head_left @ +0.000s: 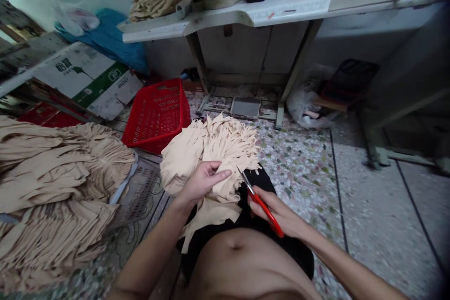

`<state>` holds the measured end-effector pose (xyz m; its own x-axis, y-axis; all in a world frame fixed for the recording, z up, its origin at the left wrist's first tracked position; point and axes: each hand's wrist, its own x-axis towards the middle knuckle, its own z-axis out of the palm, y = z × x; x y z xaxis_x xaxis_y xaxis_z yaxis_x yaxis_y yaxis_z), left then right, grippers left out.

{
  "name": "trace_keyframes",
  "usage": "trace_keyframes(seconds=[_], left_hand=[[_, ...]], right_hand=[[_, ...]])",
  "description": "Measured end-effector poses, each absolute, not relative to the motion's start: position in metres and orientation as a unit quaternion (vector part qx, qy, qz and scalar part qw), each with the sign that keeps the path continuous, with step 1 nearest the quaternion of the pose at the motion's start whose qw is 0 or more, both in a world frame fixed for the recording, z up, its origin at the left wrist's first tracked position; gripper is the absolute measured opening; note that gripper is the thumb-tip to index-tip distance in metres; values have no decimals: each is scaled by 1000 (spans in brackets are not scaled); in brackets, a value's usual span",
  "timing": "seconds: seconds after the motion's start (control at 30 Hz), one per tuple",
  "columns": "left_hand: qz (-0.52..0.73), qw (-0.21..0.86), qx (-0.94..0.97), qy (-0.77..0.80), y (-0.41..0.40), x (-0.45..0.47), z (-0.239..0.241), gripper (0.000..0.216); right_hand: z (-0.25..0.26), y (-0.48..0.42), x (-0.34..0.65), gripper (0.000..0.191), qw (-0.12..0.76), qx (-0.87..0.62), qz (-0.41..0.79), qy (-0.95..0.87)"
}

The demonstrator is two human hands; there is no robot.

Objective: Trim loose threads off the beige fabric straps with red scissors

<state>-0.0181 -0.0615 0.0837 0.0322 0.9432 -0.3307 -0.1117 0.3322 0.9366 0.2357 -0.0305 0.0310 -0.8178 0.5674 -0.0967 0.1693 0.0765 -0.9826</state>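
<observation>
Holding red scissors, right hand nears left hand on beige cloth.

Red scissors (right hand), beige fabric

Beige fabric bundle fringed with cut strips; red-handled scissors at its edge

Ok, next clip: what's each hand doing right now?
Left hand: open, fingers resting on the beige fabric.
Right hand: closed, holding the red-handled scissors.
</observation>
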Motion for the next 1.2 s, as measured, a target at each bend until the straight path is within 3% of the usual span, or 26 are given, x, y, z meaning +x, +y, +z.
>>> trace_keyframes(seconds=[0.43, 0.77, 1.2], left_hand=[[391, 619, 381, 564, -68, -15, 85, 42], [370, 635, 383, 559, -69, -13, 85, 36], [329, 671, 375, 548, -73, 0, 72, 35]], right_hand=[[32, -30, 226, 40, 137, -253, 587, -757], [16, -40, 231, 59, 133, -330, 665, -657], [26, -46, 247, 41, 136, -248, 659, -697]])
